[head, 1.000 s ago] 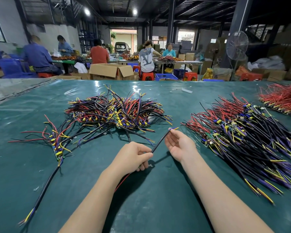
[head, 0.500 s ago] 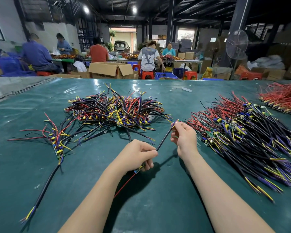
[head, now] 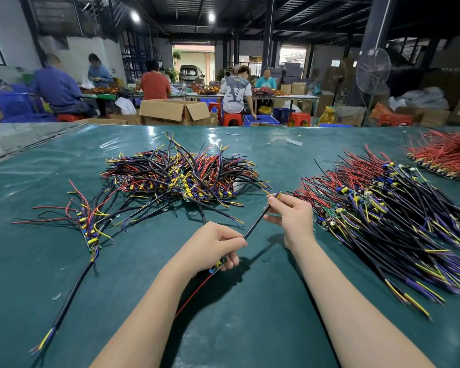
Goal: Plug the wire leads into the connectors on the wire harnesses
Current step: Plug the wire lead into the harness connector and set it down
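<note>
My left hand (head: 213,247) grips a small green circuit board (head: 218,265) with yellow parts, a thin red wire (head: 194,293) trailing from it toward me. A black cable (head: 255,221) runs from that hand up to my right hand (head: 294,216), which pinches the cable near its end, where yellow and purple leads (head: 275,195) stick out. Both hands hover above the green table cover (head: 237,328).
A tangled heap of harnesses (head: 181,173) lies ahead left, a small bundle with a long black cable (head: 89,229) at left, a large stack (head: 393,208) at right, a red-wire pile (head: 446,155) far right. People work at tables beyond the far edge.
My right hand turned over and closed its fingers on the cable end, lifting it slightly. My left hand rotated, bringing the small board into view under its fingers.
</note>
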Demonstrator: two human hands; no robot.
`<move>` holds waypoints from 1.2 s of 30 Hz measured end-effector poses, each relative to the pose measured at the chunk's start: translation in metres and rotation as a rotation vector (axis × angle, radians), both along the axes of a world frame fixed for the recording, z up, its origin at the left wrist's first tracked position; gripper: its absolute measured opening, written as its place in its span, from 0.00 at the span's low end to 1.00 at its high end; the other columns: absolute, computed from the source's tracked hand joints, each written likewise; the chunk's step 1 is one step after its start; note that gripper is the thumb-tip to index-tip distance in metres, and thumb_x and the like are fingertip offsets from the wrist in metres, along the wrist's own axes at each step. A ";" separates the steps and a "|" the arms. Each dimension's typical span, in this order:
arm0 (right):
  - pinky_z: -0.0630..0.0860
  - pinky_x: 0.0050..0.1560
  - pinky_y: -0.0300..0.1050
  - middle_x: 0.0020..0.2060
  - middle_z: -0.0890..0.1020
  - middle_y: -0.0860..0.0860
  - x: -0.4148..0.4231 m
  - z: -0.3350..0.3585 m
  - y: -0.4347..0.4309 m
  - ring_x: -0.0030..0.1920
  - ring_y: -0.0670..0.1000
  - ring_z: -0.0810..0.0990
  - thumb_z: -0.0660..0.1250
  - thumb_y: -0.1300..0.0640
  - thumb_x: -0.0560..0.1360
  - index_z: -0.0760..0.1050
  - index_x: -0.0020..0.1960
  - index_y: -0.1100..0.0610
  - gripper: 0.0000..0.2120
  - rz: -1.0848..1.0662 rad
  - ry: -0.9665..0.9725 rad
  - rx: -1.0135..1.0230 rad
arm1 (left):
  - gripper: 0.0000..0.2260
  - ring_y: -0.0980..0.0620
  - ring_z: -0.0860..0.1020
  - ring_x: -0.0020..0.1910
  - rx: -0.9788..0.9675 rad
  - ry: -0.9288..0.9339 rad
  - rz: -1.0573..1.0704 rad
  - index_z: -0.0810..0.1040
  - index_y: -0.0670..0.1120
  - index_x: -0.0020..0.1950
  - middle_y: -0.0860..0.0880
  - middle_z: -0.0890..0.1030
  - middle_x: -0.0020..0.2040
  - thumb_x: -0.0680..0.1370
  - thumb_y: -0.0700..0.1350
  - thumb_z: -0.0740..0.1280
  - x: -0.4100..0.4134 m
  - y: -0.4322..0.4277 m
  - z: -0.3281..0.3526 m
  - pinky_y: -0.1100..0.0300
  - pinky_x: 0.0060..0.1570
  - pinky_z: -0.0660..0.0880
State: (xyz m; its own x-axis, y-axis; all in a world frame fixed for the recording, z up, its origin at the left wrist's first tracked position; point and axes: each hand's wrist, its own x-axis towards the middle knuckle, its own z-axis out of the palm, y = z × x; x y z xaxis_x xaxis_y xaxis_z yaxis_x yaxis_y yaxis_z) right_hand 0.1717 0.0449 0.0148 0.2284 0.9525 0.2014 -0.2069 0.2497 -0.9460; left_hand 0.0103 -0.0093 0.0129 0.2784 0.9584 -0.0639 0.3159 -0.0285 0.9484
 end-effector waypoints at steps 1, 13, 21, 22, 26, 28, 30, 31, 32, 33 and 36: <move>0.77 0.26 0.36 0.24 0.76 0.47 0.001 0.001 -0.001 0.24 0.41 0.75 0.66 0.70 0.73 0.77 0.37 0.60 0.09 -0.006 0.010 -0.008 | 0.08 0.57 0.72 0.20 0.005 0.001 0.004 0.79 0.46 0.39 0.50 0.77 0.22 0.77 0.39 0.64 0.000 0.000 0.000 0.68 0.23 0.68; 0.59 0.17 0.29 0.20 0.76 0.46 0.016 0.019 -0.003 0.18 0.41 0.73 0.63 0.61 0.77 0.74 0.34 0.58 0.12 0.255 0.507 -0.452 | 0.08 0.56 0.72 0.21 0.020 -0.007 -0.044 0.80 0.46 0.40 0.51 0.77 0.23 0.77 0.38 0.64 -0.005 -0.001 0.002 0.67 0.23 0.69; 0.64 0.17 0.29 0.20 0.76 0.46 0.011 0.021 -0.003 0.19 0.40 0.73 0.66 0.62 0.74 0.74 0.37 0.56 0.08 0.237 0.311 -0.439 | 0.10 0.58 0.75 0.23 0.106 0.127 0.034 0.79 0.51 0.40 0.52 0.80 0.25 0.77 0.39 0.64 -0.007 0.001 -0.003 0.67 0.23 0.70; 0.65 0.18 0.30 0.20 0.76 0.46 0.013 0.021 -0.003 0.20 0.40 0.73 0.66 0.64 0.74 0.74 0.37 0.57 0.08 0.258 0.283 -0.433 | 0.10 0.58 0.75 0.23 0.109 0.136 0.035 0.79 0.51 0.39 0.52 0.80 0.25 0.77 0.39 0.64 -0.007 0.001 -0.003 0.67 0.23 0.70; 0.73 0.23 0.32 0.21 0.77 0.48 0.013 0.019 -0.003 0.20 0.42 0.74 0.64 0.69 0.74 0.74 0.37 0.60 0.09 0.307 0.281 -0.415 | 0.10 0.59 0.75 0.23 0.112 0.154 0.040 0.79 0.51 0.39 0.53 0.79 0.25 0.77 0.39 0.64 -0.007 0.002 -0.003 0.68 0.23 0.70; 0.76 0.25 0.34 0.21 0.77 0.50 0.012 0.018 -0.003 0.20 0.43 0.75 0.64 0.70 0.74 0.74 0.37 0.61 0.08 0.311 0.300 -0.409 | 0.10 0.59 0.75 0.23 0.121 0.164 0.039 0.79 0.51 0.40 0.53 0.79 0.25 0.77 0.39 0.64 -0.007 0.001 -0.003 0.68 0.23 0.70; 0.76 0.24 0.35 0.21 0.77 0.51 0.010 0.017 -0.004 0.22 0.46 0.76 0.65 0.69 0.73 0.73 0.37 0.62 0.07 0.307 0.296 -0.424 | 0.09 0.59 0.75 0.23 0.126 0.169 0.041 0.80 0.49 0.41 0.53 0.79 0.24 0.77 0.39 0.64 -0.006 0.001 -0.002 0.68 0.23 0.70; 0.76 0.24 0.36 0.20 0.77 0.51 0.009 0.016 -0.004 0.24 0.47 0.76 0.66 0.69 0.73 0.74 0.36 0.62 0.07 0.288 0.278 -0.428 | 0.08 0.60 0.75 0.23 0.124 0.169 0.043 0.80 0.48 0.42 0.54 0.79 0.24 0.77 0.39 0.64 -0.006 0.001 -0.002 0.68 0.23 0.70; 0.76 0.24 0.36 0.20 0.77 0.51 0.009 0.015 -0.004 0.27 0.49 0.76 0.66 0.68 0.72 0.74 0.36 0.62 0.07 0.258 0.251 -0.425 | 0.07 0.60 0.75 0.23 0.123 0.171 0.046 0.79 0.48 0.42 0.54 0.79 0.24 0.77 0.39 0.64 -0.006 0.001 -0.002 0.68 0.24 0.70; 0.76 0.24 0.35 0.20 0.77 0.51 0.009 0.014 -0.004 0.28 0.49 0.75 0.67 0.68 0.72 0.74 0.35 0.62 0.08 0.226 0.225 -0.415 | 0.08 0.60 0.75 0.23 0.125 0.173 0.049 0.79 0.48 0.42 0.54 0.79 0.24 0.77 0.39 0.64 -0.006 0.000 -0.002 0.68 0.24 0.70; 0.75 0.23 0.33 0.19 0.77 0.49 0.010 0.014 -0.002 0.22 0.44 0.76 0.67 0.68 0.72 0.74 0.35 0.62 0.08 0.193 0.232 -0.374 | 0.08 0.58 0.74 0.22 0.117 0.139 0.050 0.79 0.49 0.40 0.53 0.79 0.24 0.77 0.39 0.64 -0.006 0.000 -0.002 0.67 0.23 0.70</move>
